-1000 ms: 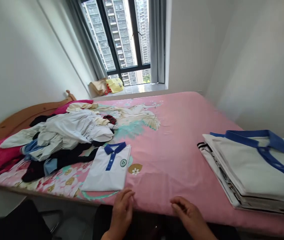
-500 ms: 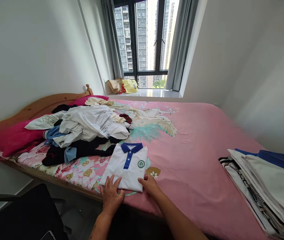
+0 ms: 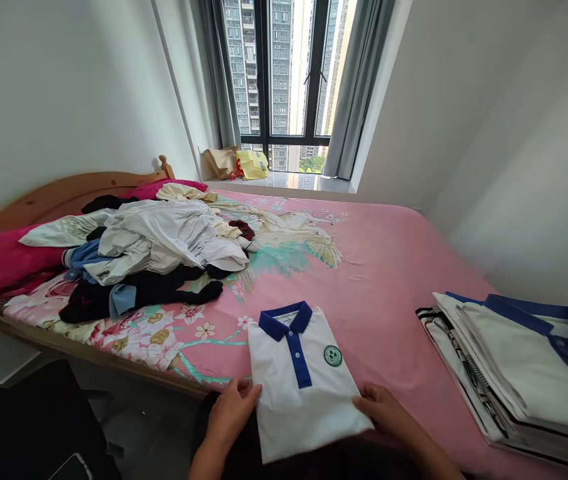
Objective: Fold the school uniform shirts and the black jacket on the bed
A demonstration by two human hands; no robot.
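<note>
A folded white polo shirt (image 3: 289, 413) with a blue collar, a blue button placket and a round green badge is between my hands at the near edge of the bed. My left hand (image 3: 231, 413) grips its left side edge, thumb on top. At the lower right edge, my right hand (image 3: 387, 413) pinches the cloth, with the fingers partly beneath it. The shirt's bottom edge hangs past the mattress edge toward me, and its collar points away.
On the right of the bed (image 3: 374, 287) lies a stack of folded shirts (image 3: 524, 373). A loose heap of clothes (image 3: 164, 240) covers the left side near the headboard (image 3: 84, 190). A black chair (image 3: 39, 420) with a phone (image 3: 71, 467) on it stands at lower left. Bags (image 3: 251, 165) sit on the windowsill.
The folded polo shirt has come off its spot near the clothes heap, moving toward me and to the right. My hands went from resting on its lower part to gripping its two sides.
</note>
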